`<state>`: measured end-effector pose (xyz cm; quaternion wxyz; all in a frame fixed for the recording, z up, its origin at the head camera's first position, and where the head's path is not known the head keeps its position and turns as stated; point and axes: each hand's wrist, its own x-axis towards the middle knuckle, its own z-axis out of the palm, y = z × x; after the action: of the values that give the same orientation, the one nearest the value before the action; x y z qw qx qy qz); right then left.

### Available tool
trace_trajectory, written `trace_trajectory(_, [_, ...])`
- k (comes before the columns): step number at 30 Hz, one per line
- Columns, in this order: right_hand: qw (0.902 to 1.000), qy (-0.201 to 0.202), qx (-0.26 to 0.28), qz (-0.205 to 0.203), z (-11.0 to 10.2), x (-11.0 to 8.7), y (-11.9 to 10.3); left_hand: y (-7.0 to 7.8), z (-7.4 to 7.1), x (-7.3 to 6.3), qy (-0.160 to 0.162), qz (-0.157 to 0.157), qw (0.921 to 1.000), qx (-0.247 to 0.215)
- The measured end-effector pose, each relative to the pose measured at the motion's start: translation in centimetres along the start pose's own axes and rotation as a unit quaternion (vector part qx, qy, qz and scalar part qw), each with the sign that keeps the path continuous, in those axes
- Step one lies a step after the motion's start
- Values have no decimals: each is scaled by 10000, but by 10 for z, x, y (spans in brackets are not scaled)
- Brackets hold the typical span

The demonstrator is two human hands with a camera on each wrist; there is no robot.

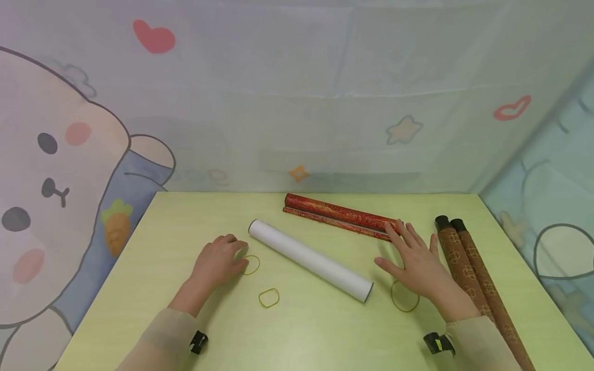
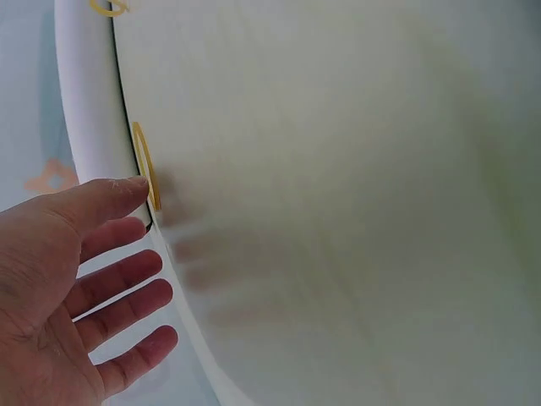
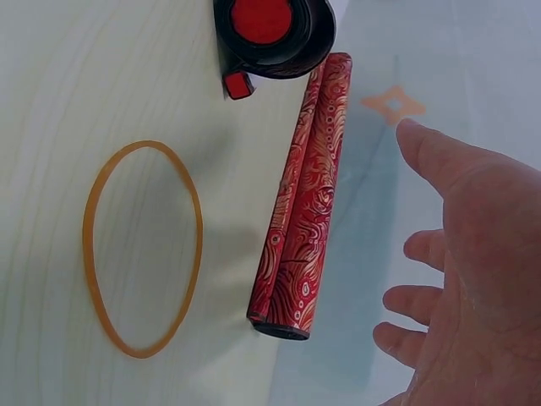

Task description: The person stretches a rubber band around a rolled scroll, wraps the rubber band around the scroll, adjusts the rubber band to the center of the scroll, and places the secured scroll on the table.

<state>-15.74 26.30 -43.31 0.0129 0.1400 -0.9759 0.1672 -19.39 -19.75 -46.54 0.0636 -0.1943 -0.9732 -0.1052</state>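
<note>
A white rolled sheet (image 1: 311,260) lies slantwise on the table between the hands; its end (image 3: 319,34) in the right wrist view shows a dark rim with red inside. To its left, my left hand (image 1: 215,263) hovers with loosely bent fingers, the thumb close to a yellow rubber band (image 1: 259,266). Whether thumb and band touch, I cannot tell. Spread fingers mark my right hand (image 1: 419,260), held above the table over another rubber band (image 1: 405,312). Beyond its fingertips is a red and gold patterned scroll (image 1: 341,211). Both hands are without any thing in their grasp.
A third rubber band (image 1: 269,307) lies in front of the white roll. Two brown patterned scrolls (image 1: 464,263) with black ends lie side by side along the table's right side. A printed cloth (image 1: 297,129) hangs behind the table (image 1: 185,221).
</note>
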Motion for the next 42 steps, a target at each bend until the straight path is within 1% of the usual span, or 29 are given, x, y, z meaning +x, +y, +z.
trace_trajectory(4, [10000,-13,-7,31,-1,0,0,1,-1,3,-106,135,9998,104])
trace_trajectory(8, [10000,-15,-32,35,-3,0,0,1,-3,6,-171,211,9996,96])
trace_trajectory(13, [10000,-8,-97,12,-2,-1,1,2,-4,10,-369,236,9989,-168])
trace_trajectory(19, [10000,-7,-57,-9,-2,-2,1,1,-6,19,-616,173,9968,-477])
trace_trajectory(24, [10000,-20,-64,-6,-2,-2,1,1,-9,25,-928,116,9939,-592])
trace_trajectory(27, [10000,-25,-69,-7,-2,-3,1,1,-10,28,-1043,148,9927,-594])
trace_trajectory(30, [10000,-29,-62,-11,-2,-3,1,0,-10,30,-1063,188,9925,-579])
trace_trajectory(34, [10000,-51,-56,-13,-1,-2,0,1,-10,31,-1062,239,9931,-442])
trace_trajectory(37, [10000,-61,-47,-22,-1,-3,0,1,-10,31,-1074,309,9932,-340])
trace_trajectory(42, [10000,-60,-49,-31,-1,-4,-1,2,-10,30,-1065,336,9933,-304])
